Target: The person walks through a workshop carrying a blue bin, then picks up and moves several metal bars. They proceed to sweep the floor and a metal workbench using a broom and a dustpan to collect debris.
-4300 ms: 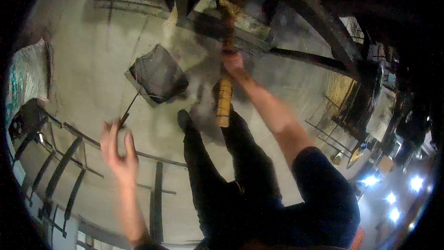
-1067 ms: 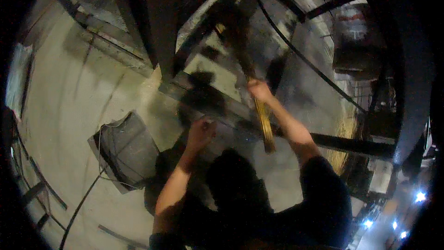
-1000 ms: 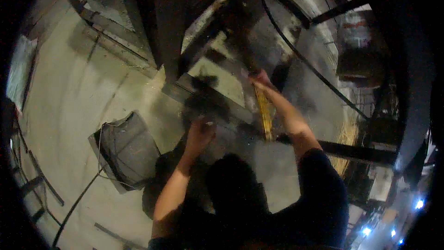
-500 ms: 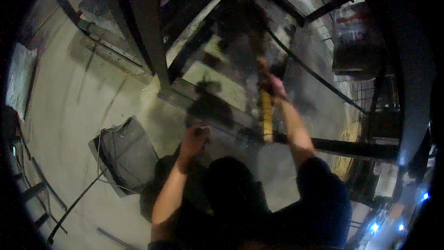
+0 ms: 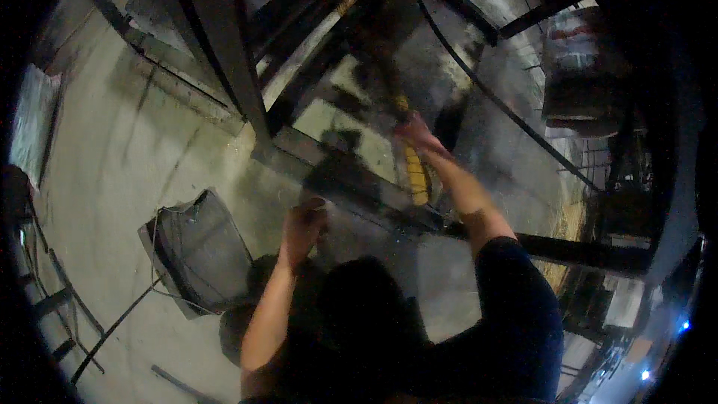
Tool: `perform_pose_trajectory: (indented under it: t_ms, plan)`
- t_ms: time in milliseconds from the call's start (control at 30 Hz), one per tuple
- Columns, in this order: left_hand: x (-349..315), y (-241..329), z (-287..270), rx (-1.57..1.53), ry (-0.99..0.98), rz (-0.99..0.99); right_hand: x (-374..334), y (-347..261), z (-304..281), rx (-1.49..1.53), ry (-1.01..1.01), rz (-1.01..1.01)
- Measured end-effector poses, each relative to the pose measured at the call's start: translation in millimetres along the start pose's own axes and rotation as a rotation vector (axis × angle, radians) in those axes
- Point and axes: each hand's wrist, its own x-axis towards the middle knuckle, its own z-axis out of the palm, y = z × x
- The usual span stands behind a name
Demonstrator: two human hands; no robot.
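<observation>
My right hand (image 5: 420,136) is closed around a long tool with a yellow, dark-banded handle (image 5: 416,176). The handle's lower end sticks out below my fist, and its far part runs up into the dark frame, where its tip is too dark and blurred to make out. In front of my body my left hand (image 5: 305,226) is held with curled fingers, and what they hold, if anything, is hidden. The dark metal frame (image 5: 359,206) has a crossbar that passes just beyond my left hand, and my right arm reaches over it.
A grey, box-like bin (image 5: 206,254) with a thin cord lies on the floor to the left. A thick dark post (image 5: 217,52) rises at the upper left. A black cable (image 5: 493,97) hangs across the right side. Stacked dark goods (image 5: 580,75) stand at the far right.
My right hand has moved left with the yellow-handled tool, whose lower end has come up and left. My left hand has shifted slightly left and down.
</observation>
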Motion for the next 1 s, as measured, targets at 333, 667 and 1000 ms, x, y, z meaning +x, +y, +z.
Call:
perform_pose_trajectory:
  t_ms: [333, 667, 1000]
  plan:
    - [1, 16, 1, 0.033, 0.101, -0.034, 88, 1, -86, -0.809, 0.223, 0.0]
    - [-45, 47, -52, 0.191, 0.315, -0.117, 94, 73, -164, -1.486, -0.014, -0.329]
    - [-58, 55, -59, 0.256, 0.245, -0.104, 77, 98, -114, -0.414, 0.229, -0.276]
